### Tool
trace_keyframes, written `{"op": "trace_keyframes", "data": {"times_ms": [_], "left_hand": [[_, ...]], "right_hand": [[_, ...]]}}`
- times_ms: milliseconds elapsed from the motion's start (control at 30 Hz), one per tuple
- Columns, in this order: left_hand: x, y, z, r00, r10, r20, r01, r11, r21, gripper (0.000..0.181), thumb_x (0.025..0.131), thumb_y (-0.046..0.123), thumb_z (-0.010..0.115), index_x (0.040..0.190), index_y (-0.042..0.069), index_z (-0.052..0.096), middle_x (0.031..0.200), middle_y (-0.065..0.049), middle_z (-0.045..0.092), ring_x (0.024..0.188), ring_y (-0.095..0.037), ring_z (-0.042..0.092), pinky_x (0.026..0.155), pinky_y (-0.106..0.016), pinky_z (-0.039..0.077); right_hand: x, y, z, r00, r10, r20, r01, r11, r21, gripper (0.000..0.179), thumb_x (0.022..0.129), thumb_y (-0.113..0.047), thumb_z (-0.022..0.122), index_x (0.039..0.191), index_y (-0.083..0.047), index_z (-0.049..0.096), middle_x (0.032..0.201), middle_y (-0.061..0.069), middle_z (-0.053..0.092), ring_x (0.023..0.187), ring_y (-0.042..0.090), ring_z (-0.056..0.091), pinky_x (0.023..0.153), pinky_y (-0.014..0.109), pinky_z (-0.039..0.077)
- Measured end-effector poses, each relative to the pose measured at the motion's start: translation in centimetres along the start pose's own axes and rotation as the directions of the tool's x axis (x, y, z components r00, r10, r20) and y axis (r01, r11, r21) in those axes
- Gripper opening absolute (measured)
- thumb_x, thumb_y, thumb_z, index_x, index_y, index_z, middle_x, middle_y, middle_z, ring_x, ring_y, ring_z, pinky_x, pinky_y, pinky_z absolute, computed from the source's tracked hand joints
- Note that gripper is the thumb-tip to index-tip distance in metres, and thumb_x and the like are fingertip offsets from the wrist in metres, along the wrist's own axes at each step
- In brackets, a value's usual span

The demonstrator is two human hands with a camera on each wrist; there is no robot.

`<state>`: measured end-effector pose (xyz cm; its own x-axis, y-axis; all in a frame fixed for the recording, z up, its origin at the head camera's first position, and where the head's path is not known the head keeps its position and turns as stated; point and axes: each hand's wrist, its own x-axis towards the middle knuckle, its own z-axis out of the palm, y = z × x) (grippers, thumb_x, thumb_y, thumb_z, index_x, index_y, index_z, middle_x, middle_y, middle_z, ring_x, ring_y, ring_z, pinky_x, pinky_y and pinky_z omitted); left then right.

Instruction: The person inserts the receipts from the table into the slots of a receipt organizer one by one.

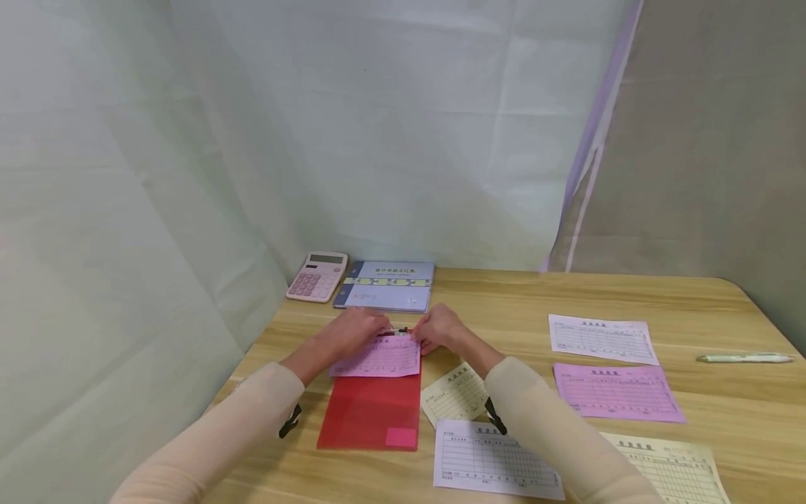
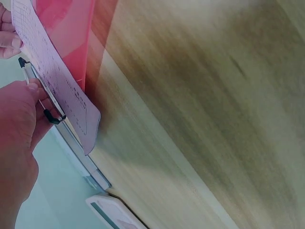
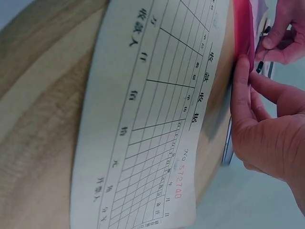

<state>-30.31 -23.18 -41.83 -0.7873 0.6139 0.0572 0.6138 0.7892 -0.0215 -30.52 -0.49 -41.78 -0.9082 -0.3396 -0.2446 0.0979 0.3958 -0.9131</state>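
A red clipboard (image 1: 371, 409) lies on the wooden table (image 1: 504, 294) with a pink form (image 1: 380, 357) over its top end. Both hands meet at the clip (image 1: 398, 330). My left hand (image 1: 352, 332) pinches the black wire clip (image 2: 43, 95), thumb on its lever. My right hand (image 1: 441, 329) holds the pink form's top right corner at the board's edge. In the left wrist view the pink form (image 2: 57, 81) lifts off the red board (image 2: 66, 24). In the right wrist view the right hand (image 3: 267, 138) touches the red edge (image 3: 243, 28) beside a yellow form (image 3: 152, 109).
A pink calculator (image 1: 317, 276) and a blue booklet (image 1: 387, 285) sit behind the hands. Loose forms lie to the right: white (image 1: 601, 338), pink (image 1: 613, 392), yellow (image 1: 667, 465), another white (image 1: 491, 465). A white pen (image 1: 743, 358) lies far right. Cloth walls enclose the left side and back.
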Motion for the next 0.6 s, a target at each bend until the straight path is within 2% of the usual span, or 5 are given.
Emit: {"op": "trace_keyframes", "data": {"times_ms": [267, 367, 600], "left_hand": [[-0.2, 0.2, 0.2, 1.000, -0.008, -0.006, 0.008, 1.000, 0.006, 0.019, 0.105, 0.013, 0.068, 0.120, 0.018, 0.080, 0.116, 0.001, 0.078, 0.108, -0.018, 0.073, 0.096, -0.037, 0.058], [-0.2, 0.1, 0.3, 1.000, -0.019, -0.005, 0.019, 1.000, 0.019, 0.021, 0.105, 0.014, 0.069, 0.123, 0.018, 0.079, 0.118, 0.001, 0.077, 0.109, -0.018, 0.072, 0.098, -0.037, 0.058], [-0.2, 0.1, 0.5, 0.999, -0.036, 0.005, 0.036, 0.998, 0.048, 0.022, 0.104, 0.017, 0.071, 0.124, 0.020, 0.079, 0.119, 0.002, 0.077, 0.108, -0.018, 0.072, 0.097, -0.037, 0.058]], "right_hand": [[0.4, -0.5, 0.0, 0.999, 0.037, -0.015, -0.037, 0.998, -0.046, 0.005, 0.092, 0.007, 0.074, 0.094, 0.011, 0.076, 0.083, 0.020, 0.076, 0.070, 0.030, 0.077, 0.066, 0.035, 0.064], [0.8, -0.7, -0.1, 0.999, 0.036, -0.041, -0.039, 0.995, -0.091, 0.005, 0.091, 0.007, 0.075, 0.092, 0.011, 0.076, 0.079, 0.019, 0.075, 0.067, 0.029, 0.077, 0.064, 0.033, 0.063], [1.3, -0.9, -0.3, 0.996, 0.071, -0.058, -0.078, 0.988, -0.131, 0.007, 0.092, 0.004, 0.076, 0.095, 0.010, 0.075, 0.081, 0.016, 0.075, 0.063, 0.025, 0.074, 0.062, 0.032, 0.062]]}}
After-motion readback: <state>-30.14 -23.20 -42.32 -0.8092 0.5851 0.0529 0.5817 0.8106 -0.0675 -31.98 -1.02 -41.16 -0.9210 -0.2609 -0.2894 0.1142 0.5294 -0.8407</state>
